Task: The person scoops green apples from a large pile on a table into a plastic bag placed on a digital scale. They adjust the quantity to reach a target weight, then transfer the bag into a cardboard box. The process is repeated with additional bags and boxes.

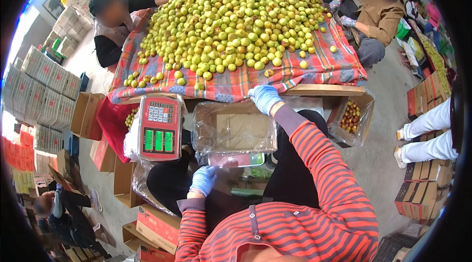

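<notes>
My right hand (266, 98), in a blue knit glove, lies curled against the front edge of the plaid cloth (236, 84). Whether the fingers pinch the cloth is hidden. A large heap of green and brown-flecked jujubes (236, 22) covers much of that cloth. In a matching glove, my left hand (204, 181) is at the left end of a phone-like printed object (236, 159); its grip is unclear. Beyond that object, between my knees, an open carton (239, 131) lined with clear plastic shows a bare bottom. A red digital scale (160, 127) with lit green displays stands left of the carton.
A plastic-lined carton (350, 118) at the right holds reddish jujubes. Two people sit at the heap's left and right sides, and another person's legs (424, 134) are at far right. Cartons (158, 227) lie to my left, with stacked white crates (44, 88) beyond.
</notes>
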`<action>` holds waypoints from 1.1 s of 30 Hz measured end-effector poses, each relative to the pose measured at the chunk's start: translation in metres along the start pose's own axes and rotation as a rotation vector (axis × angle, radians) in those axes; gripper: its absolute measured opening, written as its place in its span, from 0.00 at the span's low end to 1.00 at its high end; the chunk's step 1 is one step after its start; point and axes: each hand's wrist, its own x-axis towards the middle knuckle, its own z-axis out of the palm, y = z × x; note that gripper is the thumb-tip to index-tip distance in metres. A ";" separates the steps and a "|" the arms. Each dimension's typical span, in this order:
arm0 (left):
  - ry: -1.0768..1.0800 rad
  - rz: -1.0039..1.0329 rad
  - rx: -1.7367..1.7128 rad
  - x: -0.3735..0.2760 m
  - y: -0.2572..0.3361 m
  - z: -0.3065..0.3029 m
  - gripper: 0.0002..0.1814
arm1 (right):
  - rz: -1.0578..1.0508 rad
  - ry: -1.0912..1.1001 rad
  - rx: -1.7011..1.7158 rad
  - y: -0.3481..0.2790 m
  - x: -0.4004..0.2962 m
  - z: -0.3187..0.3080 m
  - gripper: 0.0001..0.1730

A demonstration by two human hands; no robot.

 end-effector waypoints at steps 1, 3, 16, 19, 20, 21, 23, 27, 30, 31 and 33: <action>-0.001 -0.001 -0.002 0.001 0.000 -0.001 0.14 | -0.004 -0.001 -0.011 -0.001 -0.001 -0.002 0.10; -0.008 -0.010 -0.016 0.001 -0.001 0.001 0.14 | 0.000 -0.008 -0.011 -0.001 -0.002 0.000 0.10; 0.006 0.017 -0.007 0.005 0.000 0.001 0.15 | 0.030 0.035 0.116 0.000 -0.002 -0.006 0.08; 0.163 0.043 -0.153 0.007 0.001 0.000 0.17 | 0.032 0.005 0.123 -0.008 0.003 -0.012 0.08; 0.211 0.077 -0.254 0.017 0.004 -0.005 0.18 | 0.009 -0.012 0.083 -0.011 0.006 -0.011 0.09; 0.252 0.116 -0.352 0.032 0.014 -0.020 0.18 | -0.007 -0.026 0.047 -0.011 0.008 -0.008 0.09; 0.350 0.204 -0.611 0.082 0.025 -0.052 0.24 | -0.040 -0.018 0.000 -0.012 0.011 -0.002 0.10; 0.584 0.451 -0.475 0.268 0.041 -0.122 0.29 | 0.038 0.102 -0.006 0.012 0.002 -0.011 0.07; 0.577 0.290 -0.795 0.422 0.025 -0.161 0.30 | 0.055 0.126 -0.039 0.031 -0.008 -0.017 0.12; 0.552 0.223 -0.869 0.469 0.026 -0.177 0.29 | 0.052 0.075 0.042 0.044 -0.012 -0.015 0.22; 0.676 0.260 -0.633 0.543 0.010 -0.202 0.25 | 0.073 0.168 0.100 0.054 -0.023 -0.032 0.36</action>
